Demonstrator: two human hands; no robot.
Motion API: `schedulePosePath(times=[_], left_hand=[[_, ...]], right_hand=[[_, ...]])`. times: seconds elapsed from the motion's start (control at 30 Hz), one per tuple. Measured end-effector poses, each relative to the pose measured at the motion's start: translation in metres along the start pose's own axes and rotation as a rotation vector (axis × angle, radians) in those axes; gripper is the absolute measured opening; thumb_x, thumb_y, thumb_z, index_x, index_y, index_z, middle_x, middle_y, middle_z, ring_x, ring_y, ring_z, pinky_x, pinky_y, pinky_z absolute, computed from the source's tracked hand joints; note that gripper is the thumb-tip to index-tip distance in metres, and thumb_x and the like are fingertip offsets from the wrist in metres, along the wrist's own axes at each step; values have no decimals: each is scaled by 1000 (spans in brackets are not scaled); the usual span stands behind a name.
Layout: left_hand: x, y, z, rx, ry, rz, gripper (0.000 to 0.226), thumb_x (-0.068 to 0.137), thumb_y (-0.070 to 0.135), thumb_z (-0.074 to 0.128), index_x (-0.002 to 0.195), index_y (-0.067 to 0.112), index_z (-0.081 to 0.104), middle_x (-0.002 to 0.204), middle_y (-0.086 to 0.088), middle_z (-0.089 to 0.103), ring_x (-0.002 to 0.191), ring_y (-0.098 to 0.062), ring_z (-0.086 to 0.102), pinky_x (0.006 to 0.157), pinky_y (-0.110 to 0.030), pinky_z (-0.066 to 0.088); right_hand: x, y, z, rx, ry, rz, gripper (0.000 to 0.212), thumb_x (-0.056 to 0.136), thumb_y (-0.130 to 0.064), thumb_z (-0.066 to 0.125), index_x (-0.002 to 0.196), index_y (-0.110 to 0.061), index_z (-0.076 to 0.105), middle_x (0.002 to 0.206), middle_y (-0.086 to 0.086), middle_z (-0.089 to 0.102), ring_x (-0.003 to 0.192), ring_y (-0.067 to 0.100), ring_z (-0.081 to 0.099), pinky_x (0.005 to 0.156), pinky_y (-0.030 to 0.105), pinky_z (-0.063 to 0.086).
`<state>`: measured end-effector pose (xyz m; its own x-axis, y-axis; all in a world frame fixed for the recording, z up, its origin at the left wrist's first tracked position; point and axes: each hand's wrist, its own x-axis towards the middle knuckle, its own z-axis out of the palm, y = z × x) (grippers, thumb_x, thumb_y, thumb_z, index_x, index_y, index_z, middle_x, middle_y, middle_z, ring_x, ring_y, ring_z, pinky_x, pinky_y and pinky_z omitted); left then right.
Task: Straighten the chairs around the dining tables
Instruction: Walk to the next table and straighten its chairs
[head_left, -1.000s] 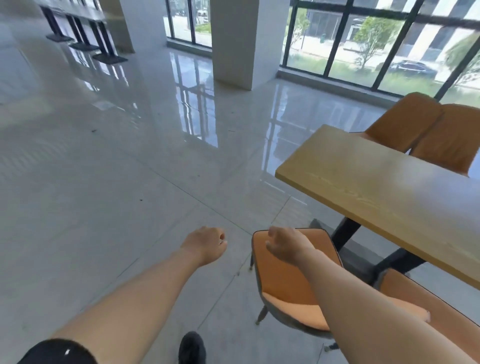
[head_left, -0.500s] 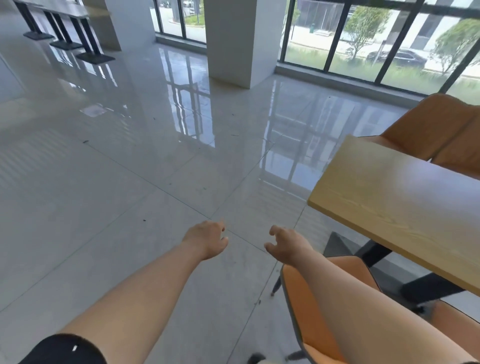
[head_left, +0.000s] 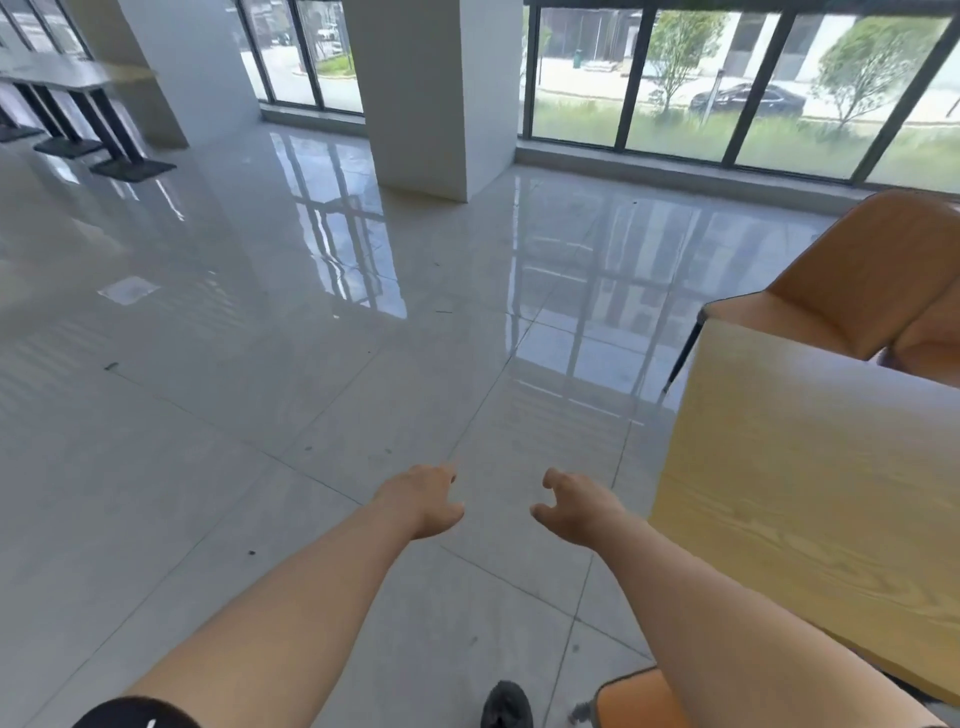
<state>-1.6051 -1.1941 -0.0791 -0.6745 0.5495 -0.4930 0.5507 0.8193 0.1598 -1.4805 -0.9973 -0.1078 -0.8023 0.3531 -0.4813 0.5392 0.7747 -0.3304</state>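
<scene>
Fingers (head_left: 551, 479) on the right hand (head_left: 574, 506) are loosely curled and spread, closed on nothing, and those of the left hand (head_left: 423, 501) hang half-bent and just as empty; both hands reach out over bare floor tile (head_left: 260, 415), near each other but apart. At the right stands the wooden counter (head_left: 810, 467), and the chairs sit around it: one orange chair (head_left: 631, 699) shows only a corner at the bottom edge, just beside the person's right forearm and close against the near side of the counter, while another orange chair (head_left: 862, 265) stands at the far side with its back toward the windows, and a second back (head_left: 930, 332) peeks in beside it. From where things lie, I'd judge the near chair is about tucked in, though too little of it shows to be sure it sits square. The far pair look roughly lined up with the counter's edge, yet their legs are hidden. Further counters (head_left: 57, 78) stand well apart at the far left, no chairs visible by them, so much of the room may remain.
</scene>
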Motion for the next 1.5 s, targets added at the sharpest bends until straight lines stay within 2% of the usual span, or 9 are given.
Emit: schedulePosePath(times=[0.17,0.27,0.57,0.97,1.2,1.4,1.5], left_hand=[[78,15,-43,6,16,62,54,94,42,52,142,17,44,145,-8,50,129,-29,50,104,-41,44],[122,23,-64,28,-12,82,48,96,39,50,139,16,45,142,-9,51,126,-29,51,101,-41,45],[266,33,-118,84,-15,195,50,94,41,52,137,16,48,138,-10,54,121,-30,53,95,-39,45],[505,42,-269,181,-58,388,52,94,43,52,138,17,48,143,-8,51,125,-29,53,100,-38,44],[615,104,-329,215,-53,509,51,94,42,52,138,17,47,139,-7,53,122,-27,54,95,-38,46],[715,187,-364,246,-44,580,51,94,41,52,139,18,47,136,-4,55,120,-25,55,94,-38,46],[770,233,-383,275,-49,584,49,95,41,52,138,18,47,134,-5,55,117,-26,55,89,-35,46]], right_hand=[[61,11,-50,-20,7,27,59,95,-47,56,142,-15,43,141,11,52,124,32,53,91,38,45],[88,20,-72,-30,-5,49,59,95,-47,56,143,-14,43,141,11,52,124,31,53,95,40,46],[198,39,-130,-16,23,147,58,97,-48,54,143,-13,43,143,12,50,127,30,51,95,38,43],[384,29,-259,130,166,361,54,97,-45,55,139,-14,46,141,11,50,124,30,52,96,38,44],[457,74,-329,169,240,462,52,95,-45,55,136,-14,48,136,11,55,119,30,55,92,41,48],[532,154,-382,188,239,527,53,95,-47,53,136,-13,47,136,10,54,118,29,56,85,37,47],[574,200,-419,220,247,533,56,94,-47,53,139,-14,46,139,9,52,120,28,55,92,41,50]])
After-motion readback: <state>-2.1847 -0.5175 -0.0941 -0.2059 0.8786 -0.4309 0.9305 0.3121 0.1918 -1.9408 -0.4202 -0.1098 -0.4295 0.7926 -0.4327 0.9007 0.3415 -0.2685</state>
